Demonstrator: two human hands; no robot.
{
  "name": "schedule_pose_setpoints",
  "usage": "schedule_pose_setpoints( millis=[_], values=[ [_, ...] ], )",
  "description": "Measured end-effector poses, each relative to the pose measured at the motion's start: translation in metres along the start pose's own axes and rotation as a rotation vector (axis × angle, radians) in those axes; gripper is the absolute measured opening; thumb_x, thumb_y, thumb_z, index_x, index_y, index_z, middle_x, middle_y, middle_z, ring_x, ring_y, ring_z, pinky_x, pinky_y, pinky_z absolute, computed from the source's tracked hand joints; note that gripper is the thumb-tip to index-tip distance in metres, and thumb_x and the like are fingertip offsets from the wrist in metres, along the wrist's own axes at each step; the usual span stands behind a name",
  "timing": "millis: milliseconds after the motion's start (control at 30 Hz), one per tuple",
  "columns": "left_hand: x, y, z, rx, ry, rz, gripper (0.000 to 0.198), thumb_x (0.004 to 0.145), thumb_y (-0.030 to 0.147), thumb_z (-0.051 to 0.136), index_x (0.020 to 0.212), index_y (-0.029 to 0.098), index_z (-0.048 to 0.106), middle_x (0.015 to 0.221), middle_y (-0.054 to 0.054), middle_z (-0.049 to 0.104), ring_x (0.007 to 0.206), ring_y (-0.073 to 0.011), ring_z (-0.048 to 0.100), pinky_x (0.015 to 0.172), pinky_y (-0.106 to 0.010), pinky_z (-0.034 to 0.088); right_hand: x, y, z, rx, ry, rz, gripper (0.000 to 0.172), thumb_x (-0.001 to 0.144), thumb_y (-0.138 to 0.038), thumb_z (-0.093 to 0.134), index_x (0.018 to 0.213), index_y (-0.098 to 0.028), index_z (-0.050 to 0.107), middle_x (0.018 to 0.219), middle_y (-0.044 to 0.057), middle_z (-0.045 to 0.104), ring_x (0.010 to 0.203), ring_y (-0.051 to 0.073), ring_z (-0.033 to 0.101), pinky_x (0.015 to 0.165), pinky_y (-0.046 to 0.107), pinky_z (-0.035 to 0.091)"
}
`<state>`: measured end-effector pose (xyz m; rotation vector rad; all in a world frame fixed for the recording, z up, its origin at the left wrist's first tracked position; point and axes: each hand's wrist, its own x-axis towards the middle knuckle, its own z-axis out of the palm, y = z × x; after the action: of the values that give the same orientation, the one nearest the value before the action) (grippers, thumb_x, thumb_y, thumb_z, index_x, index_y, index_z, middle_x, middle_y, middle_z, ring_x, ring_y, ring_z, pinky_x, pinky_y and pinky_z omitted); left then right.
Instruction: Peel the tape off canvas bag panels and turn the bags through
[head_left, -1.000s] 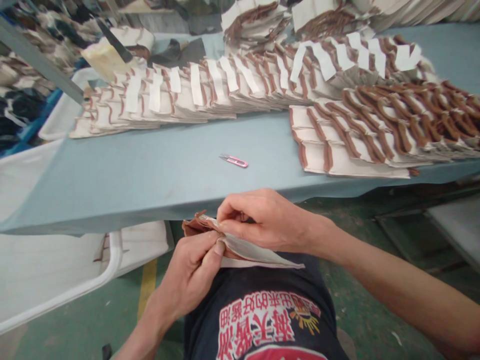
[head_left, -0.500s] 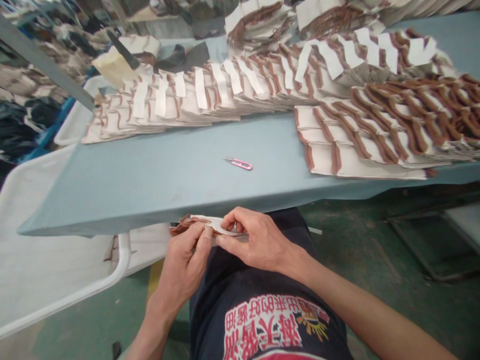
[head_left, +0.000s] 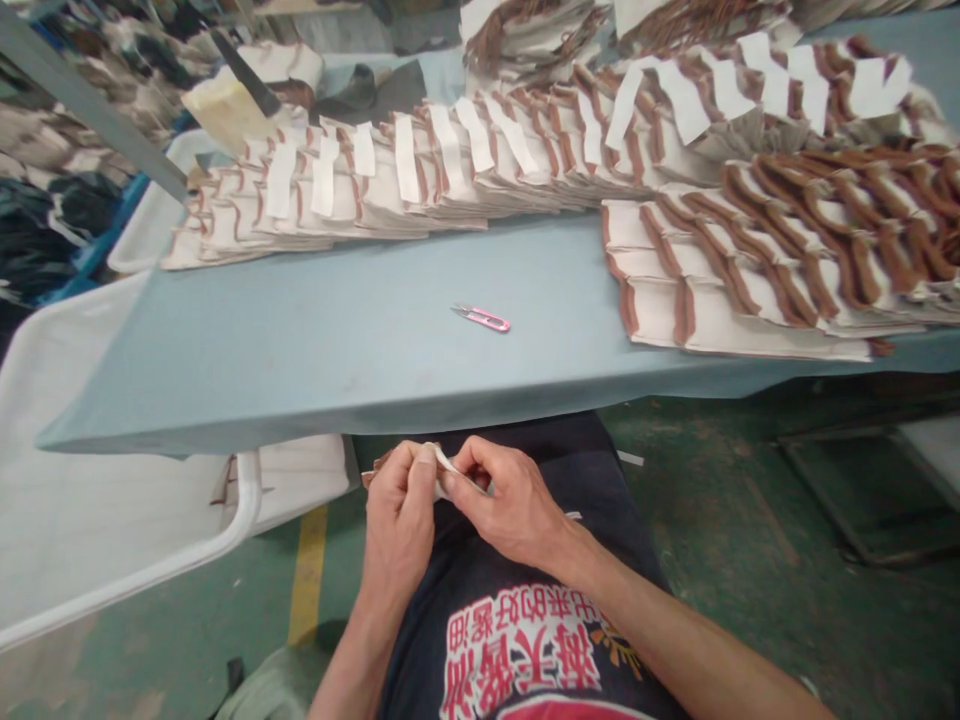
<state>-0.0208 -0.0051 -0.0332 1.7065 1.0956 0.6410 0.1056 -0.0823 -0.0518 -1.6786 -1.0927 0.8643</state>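
Both hands are closed on one small white fabric piece with brown edging (head_left: 442, 462), held over the lap just below the table's front edge. My left hand (head_left: 401, 510) pinches it between thumb and fingers, and a brown end sticks out to its left. Close beside it, my right hand (head_left: 510, 495) grips the white part with curled fingers. Much of the piece is hidden by the fingers. Pink thread snips (head_left: 481, 318) lie on the blue-covered table (head_left: 337, 340), beyond the hands and touched by neither.
A long row of overlapping white pieces with brown edges and paper-like strips (head_left: 420, 170) runs across the table's back. More brown-edged pieces (head_left: 750, 270) lie at the right. A white cart (head_left: 120, 520) stands at the left, and a dark metal frame (head_left: 862, 500) at the lower right.
The hands have drawn closer together, and the fabric piece is now bunched between them, with less of it showing. The camera view has shifted slightly.
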Motion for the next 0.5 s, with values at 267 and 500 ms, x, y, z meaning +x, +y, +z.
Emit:
schedule_pose_setpoints(
  millis=[267,500],
  values=[
    [-0.006,0.004,0.017,-0.295,0.088,-0.179,0.042,0.083,0.050,0.076,0.062,0.020,0.054,0.061,0.004,0.050,0.060,-0.0122,0.042,0.057,-0.025,0.035,-0.007,0.006,0.012,0.147,0.219,-0.289,0.025,0.096,-0.025,0.060,0.073,-0.023,0.049,0.065,-0.005,0.052,0.056,0.011,0.047,0.057,0.024,0.039],
    [-0.004,0.033,0.034,-0.699,0.158,-0.441,0.053,0.068,0.058,0.082,0.059,0.022,0.044,0.058,0.006,0.044,0.053,-0.0091,0.040,0.047,-0.021,0.043,0.002,-0.007,0.002,0.313,0.264,-0.545,0.019,0.090,-0.014,0.059,0.079,-0.025,0.047,0.070,-0.007,0.045,0.061,0.011,0.048,0.073,0.027,0.053]
  ],
)
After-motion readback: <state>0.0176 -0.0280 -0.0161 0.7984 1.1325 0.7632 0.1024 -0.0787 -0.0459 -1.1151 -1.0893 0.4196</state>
